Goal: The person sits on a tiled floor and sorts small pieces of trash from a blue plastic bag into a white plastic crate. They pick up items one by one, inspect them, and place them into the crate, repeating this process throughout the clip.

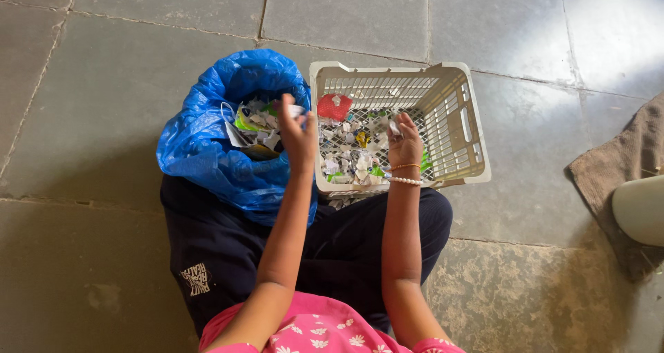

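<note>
1. Head view: nearest the camera is a pink floral top (325, 332), then dark trousers (228, 256) on crossed legs.
2. The left hand (297, 135) has its fingers closed on a few paper scraps (294, 111), held at the mouth of the blue bag (200, 145).
3. More scraps lie in the bag just beyond those fingers.
4. The right hand (404, 145) pinches one small scrap (394, 127) at its fingertips, inside the basket (470, 124).
5. Loose scraps (349, 159) cover the basket floor left of the right fingers; a red piece (334, 106) lies farther off.
6. A brown cloth (622, 159) lies well to the right.
</note>
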